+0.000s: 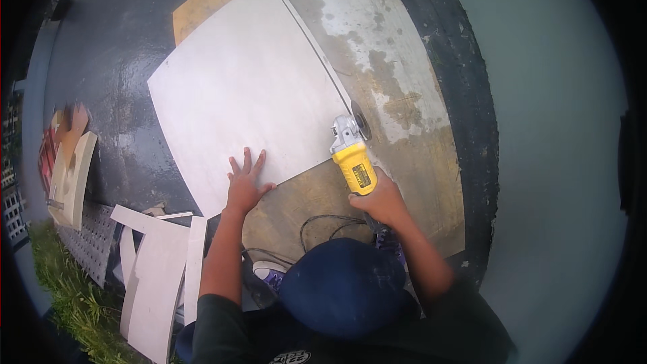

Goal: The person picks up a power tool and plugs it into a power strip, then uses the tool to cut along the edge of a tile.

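A large pale tile [249, 94] lies flat on a worn board. Near its front edge my left hand [248, 185] rests on it, fingers spread and holding nothing. My right hand [381, 199] is wrapped round the body of a yellow angle grinder [355, 165] with a grey metal head. The grinder's dark disc [362, 121] stands at the tile's right side, by the near end of a long dark line that separates a narrow strip [303, 27] along that side. Whether the disc touches the tile, I cannot tell.
The stained board [411, 182] lies on wet dark ground. Cut tile pieces [158, 249] are piled at the lower left, near a perforated grey panel [91, 246] and grass [74, 296]. A black cord [330, 217] loops near my shoes [271, 275]. A pale wall [552, 128] rises at right.
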Demonstrator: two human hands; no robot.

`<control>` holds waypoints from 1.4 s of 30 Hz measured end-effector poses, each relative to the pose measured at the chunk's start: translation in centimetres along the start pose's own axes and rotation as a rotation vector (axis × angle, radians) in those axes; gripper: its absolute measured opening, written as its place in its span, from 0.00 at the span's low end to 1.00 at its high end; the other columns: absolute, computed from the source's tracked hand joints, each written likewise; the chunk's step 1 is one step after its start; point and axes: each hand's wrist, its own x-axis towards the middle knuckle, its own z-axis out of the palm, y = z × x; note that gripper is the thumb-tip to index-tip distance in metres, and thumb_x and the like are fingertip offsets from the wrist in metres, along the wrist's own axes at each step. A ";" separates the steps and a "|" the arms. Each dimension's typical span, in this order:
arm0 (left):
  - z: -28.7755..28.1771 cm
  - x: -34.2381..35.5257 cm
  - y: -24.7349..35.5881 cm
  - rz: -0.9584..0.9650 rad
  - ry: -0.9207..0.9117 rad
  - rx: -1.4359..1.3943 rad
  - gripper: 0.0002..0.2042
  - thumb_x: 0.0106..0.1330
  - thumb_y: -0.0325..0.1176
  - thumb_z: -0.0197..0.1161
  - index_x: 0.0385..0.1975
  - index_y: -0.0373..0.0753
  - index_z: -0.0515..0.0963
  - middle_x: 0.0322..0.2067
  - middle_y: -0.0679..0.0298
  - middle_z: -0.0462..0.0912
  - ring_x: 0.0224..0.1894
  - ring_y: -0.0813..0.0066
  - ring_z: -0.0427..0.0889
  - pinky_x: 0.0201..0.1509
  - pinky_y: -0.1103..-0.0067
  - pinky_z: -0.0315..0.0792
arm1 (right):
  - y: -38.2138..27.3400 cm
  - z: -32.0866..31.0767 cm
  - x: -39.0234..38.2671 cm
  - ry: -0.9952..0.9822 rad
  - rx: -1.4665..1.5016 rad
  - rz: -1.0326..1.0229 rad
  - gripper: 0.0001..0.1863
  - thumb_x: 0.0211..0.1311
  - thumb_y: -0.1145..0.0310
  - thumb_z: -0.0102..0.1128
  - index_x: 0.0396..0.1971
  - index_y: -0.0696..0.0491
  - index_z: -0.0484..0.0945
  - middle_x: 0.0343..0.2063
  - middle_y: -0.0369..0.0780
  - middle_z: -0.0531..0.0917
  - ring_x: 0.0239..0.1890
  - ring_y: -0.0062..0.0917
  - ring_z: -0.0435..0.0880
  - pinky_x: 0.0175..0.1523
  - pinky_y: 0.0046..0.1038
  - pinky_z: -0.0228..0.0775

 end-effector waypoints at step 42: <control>1.1 -3.9 -4.0 0.047 0.343 -0.039 0.31 0.75 0.49 0.62 0.75 0.45 0.68 0.62 0.56 0.82 0.65 0.52 0.79 0.70 0.50 0.69 | 1.7 -6.7 -3.1 -0.009 0.165 0.006 0.33 0.45 0.62 0.80 0.51 0.57 0.77 0.41 0.49 0.88 0.44 0.40 0.90 0.51 0.38 0.79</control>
